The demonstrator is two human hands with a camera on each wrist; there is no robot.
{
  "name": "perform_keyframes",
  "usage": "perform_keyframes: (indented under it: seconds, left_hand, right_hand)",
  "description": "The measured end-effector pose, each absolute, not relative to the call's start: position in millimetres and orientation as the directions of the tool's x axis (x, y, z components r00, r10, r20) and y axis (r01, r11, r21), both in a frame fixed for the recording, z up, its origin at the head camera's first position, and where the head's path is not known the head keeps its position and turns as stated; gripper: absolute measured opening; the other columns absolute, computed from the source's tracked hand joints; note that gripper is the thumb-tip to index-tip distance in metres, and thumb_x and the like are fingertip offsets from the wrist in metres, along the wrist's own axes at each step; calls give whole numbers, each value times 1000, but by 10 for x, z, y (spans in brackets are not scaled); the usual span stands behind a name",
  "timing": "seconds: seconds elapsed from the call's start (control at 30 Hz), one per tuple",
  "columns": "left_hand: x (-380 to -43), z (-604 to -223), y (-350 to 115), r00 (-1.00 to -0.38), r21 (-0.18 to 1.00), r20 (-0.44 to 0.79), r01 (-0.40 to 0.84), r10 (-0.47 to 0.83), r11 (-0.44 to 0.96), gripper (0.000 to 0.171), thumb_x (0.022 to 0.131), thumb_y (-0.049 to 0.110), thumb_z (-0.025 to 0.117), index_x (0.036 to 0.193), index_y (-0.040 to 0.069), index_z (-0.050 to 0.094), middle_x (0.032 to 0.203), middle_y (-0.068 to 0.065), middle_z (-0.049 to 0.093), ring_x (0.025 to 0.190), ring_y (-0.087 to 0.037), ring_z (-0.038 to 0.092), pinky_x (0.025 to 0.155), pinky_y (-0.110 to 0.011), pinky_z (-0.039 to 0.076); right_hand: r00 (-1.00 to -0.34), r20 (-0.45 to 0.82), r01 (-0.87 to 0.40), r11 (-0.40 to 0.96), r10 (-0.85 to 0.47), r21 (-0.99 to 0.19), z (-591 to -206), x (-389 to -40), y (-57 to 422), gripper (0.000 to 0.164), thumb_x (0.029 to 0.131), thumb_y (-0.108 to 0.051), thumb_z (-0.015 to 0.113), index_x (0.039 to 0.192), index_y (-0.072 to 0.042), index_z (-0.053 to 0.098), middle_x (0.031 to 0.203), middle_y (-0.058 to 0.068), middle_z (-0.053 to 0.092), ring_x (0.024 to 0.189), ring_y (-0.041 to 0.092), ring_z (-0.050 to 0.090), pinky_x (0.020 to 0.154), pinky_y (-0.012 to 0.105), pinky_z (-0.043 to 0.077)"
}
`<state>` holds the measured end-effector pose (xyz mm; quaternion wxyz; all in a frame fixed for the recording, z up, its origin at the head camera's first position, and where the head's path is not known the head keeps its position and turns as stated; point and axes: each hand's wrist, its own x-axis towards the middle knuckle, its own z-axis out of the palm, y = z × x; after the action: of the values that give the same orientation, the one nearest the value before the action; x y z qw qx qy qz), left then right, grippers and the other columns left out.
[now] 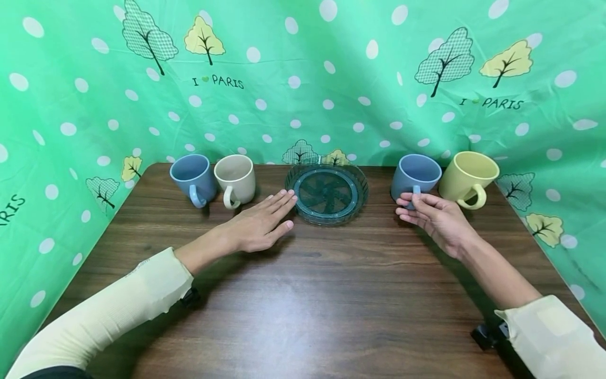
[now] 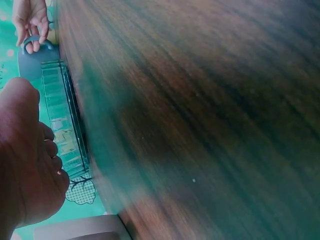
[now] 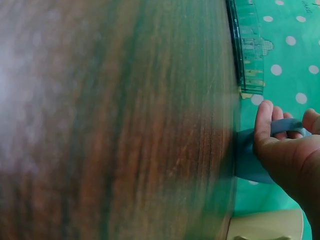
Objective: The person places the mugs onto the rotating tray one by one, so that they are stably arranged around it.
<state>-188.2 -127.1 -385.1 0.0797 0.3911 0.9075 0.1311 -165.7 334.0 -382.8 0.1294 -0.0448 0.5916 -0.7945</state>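
Note:
My right hand has its fingers through the handle of a blue mug, with the thumb against it. The mug stands upright at the right of the table; the right wrist view shows its handle among the fingers. My left hand is stretched out, palm down, with straight fingers at the left rim of a round see-through teal tray with ribbed sides. Whether the fingertips touch the tray I cannot tell. In the left wrist view the tray lies beyond the hand.
A yellow mug stands close to the right of the held mug. Left of the tray are a beige mug and a second blue mug. Behind the wooden table hangs a green dotted cloth.

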Motion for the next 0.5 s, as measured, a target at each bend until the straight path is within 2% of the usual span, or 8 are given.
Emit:
perform_keyframes:
  seconds: [0.2,0.5]
  left_hand:
    - [-1892,-3852,-1267,-680,307,-46,688,732,658,69,124,41,34,179,2,20,190,-20,13,179,-38,12,147,-54,15]
    - [-1912,-3842,-1274,-682,311,-55,683,730,661,70,124,42,34,180,3,19,190,-18,12,179,-35,9,148,-53,13]
  right_hand:
    - [-971,-64,128,-278,-229,-952,-3840,-1664,3294,23,117,-7,59,122,-3,82,115,7,87,105,21,87,95,31,70]
    - [-989,-59,88,-217,-138,-972,-3820,-1677,3239,17,113,-14,69,112,-4,82,105,6,88,93,17,87,89,31,72]
